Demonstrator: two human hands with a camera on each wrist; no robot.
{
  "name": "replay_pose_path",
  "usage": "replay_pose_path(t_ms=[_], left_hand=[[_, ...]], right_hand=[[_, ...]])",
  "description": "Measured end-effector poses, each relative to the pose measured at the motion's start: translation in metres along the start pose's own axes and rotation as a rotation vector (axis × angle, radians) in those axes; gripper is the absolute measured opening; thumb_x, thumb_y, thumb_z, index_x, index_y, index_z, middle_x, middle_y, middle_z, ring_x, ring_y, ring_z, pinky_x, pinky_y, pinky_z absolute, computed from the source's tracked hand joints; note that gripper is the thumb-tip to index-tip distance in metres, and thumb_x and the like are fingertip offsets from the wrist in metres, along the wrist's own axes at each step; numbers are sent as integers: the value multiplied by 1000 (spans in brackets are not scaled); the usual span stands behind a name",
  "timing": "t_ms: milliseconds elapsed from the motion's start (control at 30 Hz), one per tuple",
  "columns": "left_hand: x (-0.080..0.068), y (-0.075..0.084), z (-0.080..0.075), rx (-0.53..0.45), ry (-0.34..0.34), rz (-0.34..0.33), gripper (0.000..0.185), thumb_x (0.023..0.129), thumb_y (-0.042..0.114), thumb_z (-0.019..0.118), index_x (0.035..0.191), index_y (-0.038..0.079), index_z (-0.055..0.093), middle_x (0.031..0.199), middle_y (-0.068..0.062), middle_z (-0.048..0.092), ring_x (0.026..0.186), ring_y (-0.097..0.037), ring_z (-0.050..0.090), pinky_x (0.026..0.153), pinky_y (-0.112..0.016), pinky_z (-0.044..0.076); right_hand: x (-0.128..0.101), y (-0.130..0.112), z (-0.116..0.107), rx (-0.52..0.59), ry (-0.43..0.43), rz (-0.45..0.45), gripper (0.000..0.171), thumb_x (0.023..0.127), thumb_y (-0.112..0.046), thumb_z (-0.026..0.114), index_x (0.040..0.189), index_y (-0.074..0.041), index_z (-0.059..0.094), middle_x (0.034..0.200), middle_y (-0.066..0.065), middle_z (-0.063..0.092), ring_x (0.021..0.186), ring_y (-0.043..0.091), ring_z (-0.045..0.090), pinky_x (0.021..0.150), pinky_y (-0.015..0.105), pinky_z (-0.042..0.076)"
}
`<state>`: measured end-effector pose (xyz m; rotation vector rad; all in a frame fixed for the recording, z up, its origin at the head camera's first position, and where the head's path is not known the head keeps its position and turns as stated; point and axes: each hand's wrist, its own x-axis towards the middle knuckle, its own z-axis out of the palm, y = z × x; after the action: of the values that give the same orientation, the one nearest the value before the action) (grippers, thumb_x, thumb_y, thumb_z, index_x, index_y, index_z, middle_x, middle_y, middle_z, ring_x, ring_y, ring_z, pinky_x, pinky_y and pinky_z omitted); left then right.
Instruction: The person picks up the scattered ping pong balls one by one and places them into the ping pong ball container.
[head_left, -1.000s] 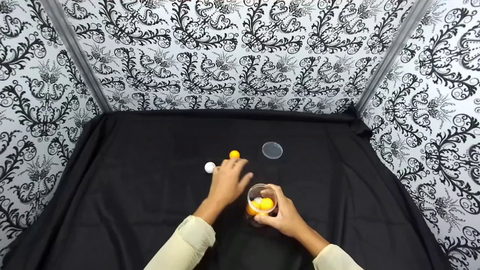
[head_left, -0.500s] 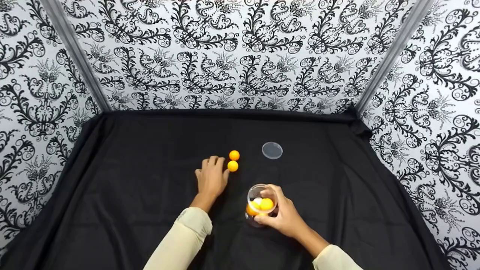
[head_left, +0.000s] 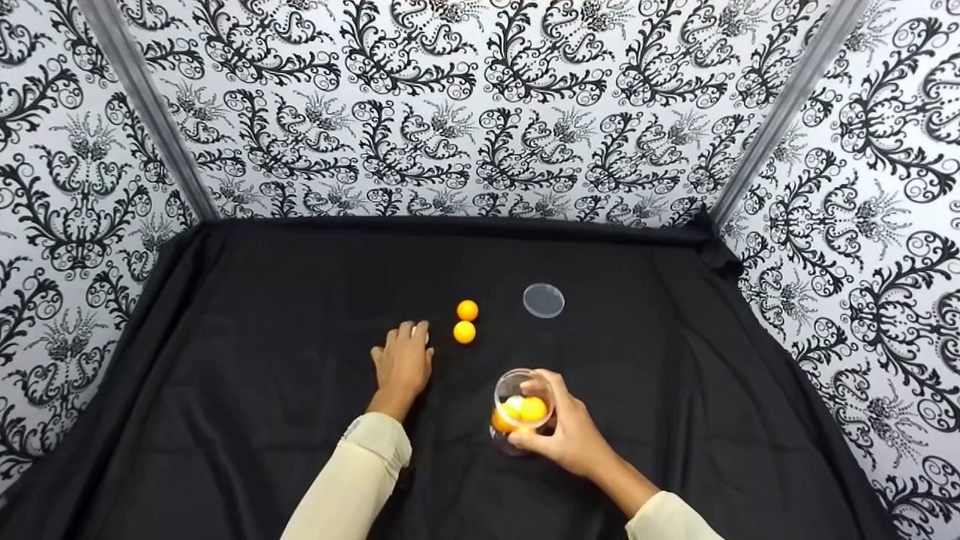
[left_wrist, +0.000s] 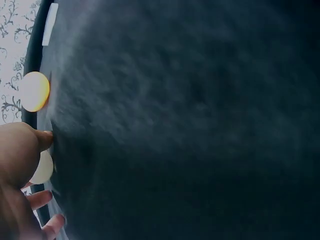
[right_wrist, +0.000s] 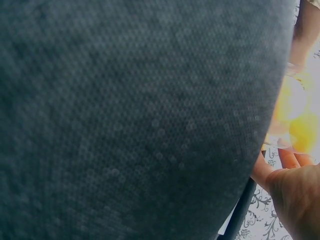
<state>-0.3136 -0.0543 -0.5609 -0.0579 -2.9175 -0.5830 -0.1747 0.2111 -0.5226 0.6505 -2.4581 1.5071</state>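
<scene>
Left hand (head_left: 401, 364) stretched forward on the black cloth (head_left: 262, 390) of the bench, palm down, fingers curled over a white ball (left_wrist: 42, 167) that peeks out at the fingertips; grip closed around it. Forearm in a cream sleeve (head_left: 352, 480), angled up from below. Just right of the fingertips, two orange balls (head_left: 465, 322), one behind the other, touching or nearly so. Right hand (head_left: 574, 435) wrapped round a clear cup (head_left: 517, 409) holding orange and white balls, thumb at the rim. Clear lid (head_left: 544, 300) flat on the cloth farther back.
</scene>
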Motion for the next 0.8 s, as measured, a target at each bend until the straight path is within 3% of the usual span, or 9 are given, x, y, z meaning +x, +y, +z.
replay_pose_path(t_ms=[400, 633, 800], left_hand=[[-3, -8, 1, 46, 27, 62, 40, 100, 28, 64, 139, 20, 57, 133, -8, 63, 126, -32, 57, 91, -60, 44], [-3, -9, 2, 71, 9, 83, 42, 101, 29, 63, 142, 21, 55, 137, -8, 61, 130, -32, 56, 94, -60, 44], [-4, -8, 1, 53, 24, 111, 43, 101, 30, 64, 141, 21, 56, 136, -8, 62, 128, -31, 56, 93, -60, 45]], right_hand=[[0, 2, 0, -7, 9, 15, 82, 72, -15, 91, 141, -6, 48, 125, 18, 69, 116, 38, 66, 90, 35, 60], [-1, 33, 5, -32, -1, -20, 84, 74, -24, 92, 143, -14, 46, 129, 7, 68, 118, 31, 66, 89, 32, 60], [-1, 40, 4, -42, -22, -12, 83, 76, -33, 90, 144, -21, 45, 133, 1, 67, 122, 24, 65, 91, 30, 59]])
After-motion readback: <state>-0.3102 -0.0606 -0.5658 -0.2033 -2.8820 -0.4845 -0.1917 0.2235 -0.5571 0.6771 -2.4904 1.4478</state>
